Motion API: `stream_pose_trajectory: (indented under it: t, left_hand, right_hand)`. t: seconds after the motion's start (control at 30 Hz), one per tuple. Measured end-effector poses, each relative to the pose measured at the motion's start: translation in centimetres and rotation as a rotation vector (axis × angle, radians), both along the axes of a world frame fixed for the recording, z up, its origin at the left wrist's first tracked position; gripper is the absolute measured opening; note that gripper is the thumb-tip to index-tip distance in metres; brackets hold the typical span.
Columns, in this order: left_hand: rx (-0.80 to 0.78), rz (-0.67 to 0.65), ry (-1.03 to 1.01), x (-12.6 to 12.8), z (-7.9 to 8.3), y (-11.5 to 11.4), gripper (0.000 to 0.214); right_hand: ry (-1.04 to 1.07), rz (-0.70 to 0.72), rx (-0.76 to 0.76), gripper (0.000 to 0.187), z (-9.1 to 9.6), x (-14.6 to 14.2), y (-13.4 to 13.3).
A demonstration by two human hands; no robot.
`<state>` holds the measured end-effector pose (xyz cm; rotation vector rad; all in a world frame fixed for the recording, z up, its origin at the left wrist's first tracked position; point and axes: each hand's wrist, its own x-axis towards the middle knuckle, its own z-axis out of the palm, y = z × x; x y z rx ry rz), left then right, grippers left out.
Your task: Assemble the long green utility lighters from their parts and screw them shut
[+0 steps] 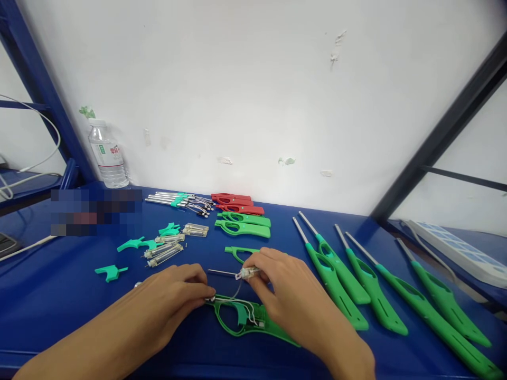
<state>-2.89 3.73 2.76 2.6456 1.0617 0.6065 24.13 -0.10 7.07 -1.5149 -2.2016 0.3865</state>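
A green lighter shell half (241,319) lies open on the blue table (59,285) in front of me, with a green trigger and thin white wires inside it. My left hand (178,293) pinches the front tip of the shell, fingers closed. My right hand (277,287) rests over the shell's rear and pinches a small clear fuel tank (250,273) with a thin metal tube pointing left, wires trailing from it down into the shell.
Several finished green long-nose lighters (356,285) lie in a row to the right. Behind are green (243,224) and red shell halves (233,203), metal tubes (170,199), clear tanks (164,252), loose green triggers (111,272), a water bottle (106,155) and a power strip (459,253).
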Motion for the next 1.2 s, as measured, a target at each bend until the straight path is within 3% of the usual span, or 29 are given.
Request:
stream_pose_trajectory:
  t: [0.2, 0.7, 1.0, 1.2]
  left_hand:
    - [-0.084, -0.047, 0.081, 0.4, 0.4, 0.1, 0.049]
    - [0.053, -0.069, 0.127, 0.2, -0.4, 0.4, 0.051]
    - [0.123, -0.067, 0.11, -0.3, -2.0, 1.4, 0.053]
    - [0.132, -0.058, 0.103, 0.0, -2.0, 1.2, 0.056]
  right_hand:
    - [-0.006, 0.001, -0.019, 0.02, 0.0, 0.0, 0.1]
    - [-0.003, -0.001, -0.041, 0.023, 0.1, 0.1, 0.0]
    - [-0.004, -0.006, -0.085, 0.016, -0.1, 0.5, -0.1]
    - [-0.002, 0.009, -0.072, 0.018, 0.1, 0.5, -0.2]
